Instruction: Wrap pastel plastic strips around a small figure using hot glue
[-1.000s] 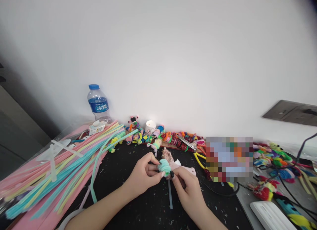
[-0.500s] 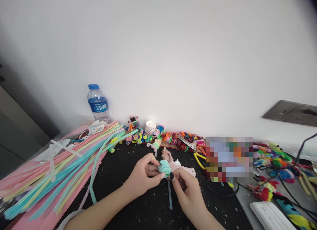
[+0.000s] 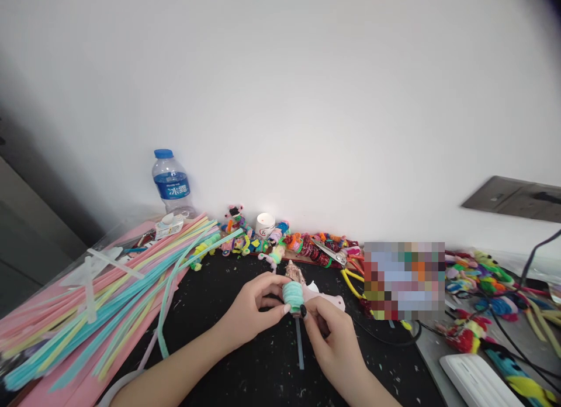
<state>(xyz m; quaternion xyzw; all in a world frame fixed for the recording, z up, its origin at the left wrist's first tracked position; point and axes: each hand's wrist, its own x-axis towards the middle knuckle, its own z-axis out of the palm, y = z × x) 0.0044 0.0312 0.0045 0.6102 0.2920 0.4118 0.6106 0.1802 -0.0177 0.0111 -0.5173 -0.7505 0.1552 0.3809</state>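
Note:
Between my two hands is a mint-green coil of wound pipe cleaner (image 3: 293,296), shaped like a short barrel. My left hand (image 3: 258,306) grips it from the left, thumb low and fingers at its upper side. The thumb and fingers of my right hand (image 3: 326,325) pinch its lower right edge. Just behind the coil lies a pale pink glue gun (image 3: 328,300), partly covered by my right hand. A clear glue stick (image 3: 300,345) points toward me below the coil. A brownish, crusted piece (image 3: 294,271) sits right behind the coil.
Loose pastel pipe cleaners (image 3: 127,290) spread over the left side. Along the wall stand a water bottle (image 3: 172,185), a paper cup (image 3: 265,224), small pipe-cleaner figures (image 3: 239,240) and scissors (image 3: 331,253). At right are a black cable (image 3: 394,342), a white box-shaped device (image 3: 475,380) and more figures (image 3: 480,272).
The coil has turned slightly more upright between my fingers. My left fingers have shifted a little on its upper edge; my right hand stays nearly in place.

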